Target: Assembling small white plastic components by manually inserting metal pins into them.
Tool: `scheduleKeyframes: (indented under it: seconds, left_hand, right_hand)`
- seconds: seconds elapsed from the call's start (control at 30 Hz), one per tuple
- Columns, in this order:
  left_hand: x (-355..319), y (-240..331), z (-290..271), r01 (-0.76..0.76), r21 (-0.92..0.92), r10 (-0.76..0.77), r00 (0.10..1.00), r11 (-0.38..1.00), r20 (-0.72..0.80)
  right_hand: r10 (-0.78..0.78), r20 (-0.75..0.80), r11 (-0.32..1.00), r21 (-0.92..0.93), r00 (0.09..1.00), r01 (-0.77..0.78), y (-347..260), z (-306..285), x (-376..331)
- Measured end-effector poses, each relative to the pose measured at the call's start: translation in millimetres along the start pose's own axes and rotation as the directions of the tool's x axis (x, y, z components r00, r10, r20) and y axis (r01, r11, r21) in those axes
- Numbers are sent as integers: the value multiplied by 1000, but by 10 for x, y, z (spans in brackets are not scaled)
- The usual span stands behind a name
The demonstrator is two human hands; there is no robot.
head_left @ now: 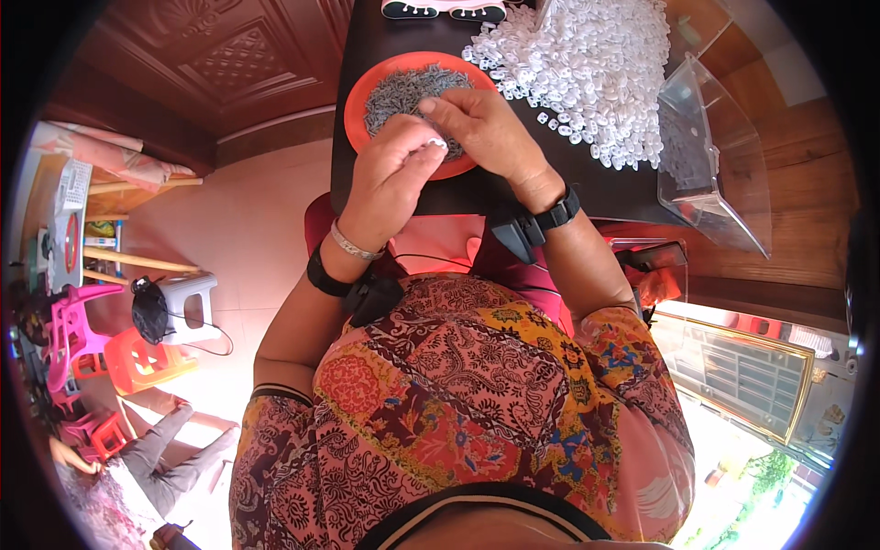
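Observation:
My left hand (392,179) is closed in a pinch on a small white plastic piece (438,143), which shows at its fingertips. Close beside it, my right hand (490,136) has thumb and fingers pressed together; anything between them is hidden. Both hands are over the near side of an orange-red plate (357,108) heaped with small grey screw-like pieces (394,97). A big pile of small white plastic pieces (587,69), some with two holes, spreads over the dark table to the right of the plate.
The dark table (568,183) has a clear plastic bin (715,156) at its right edge. A pink-and-black shoe (445,9) shows at the far edge. Plastic stools (147,357) stand on the floor to the left, and another person (165,463) is at lower left.

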State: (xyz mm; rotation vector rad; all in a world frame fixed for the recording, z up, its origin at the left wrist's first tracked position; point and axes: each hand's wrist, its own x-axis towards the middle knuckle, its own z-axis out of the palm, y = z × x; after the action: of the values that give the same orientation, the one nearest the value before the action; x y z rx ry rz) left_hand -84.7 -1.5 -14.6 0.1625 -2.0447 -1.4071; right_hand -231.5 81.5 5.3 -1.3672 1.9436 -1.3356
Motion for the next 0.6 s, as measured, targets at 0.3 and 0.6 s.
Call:
scheduleKeyframes:
  seconds: [0.3, 0.6]
  left_hand:
    - [15, -31, -53, 266, -257, -268, 963, 929, 29]
    - [53, -37, -175, 319, -587, -303, 944, 744, 128]
  right_hand:
    - [72, 231, 943, 301, 970, -142, 23, 38, -69]
    - [-107, 146, 918, 395, 983, 42, -16, 3, -73]
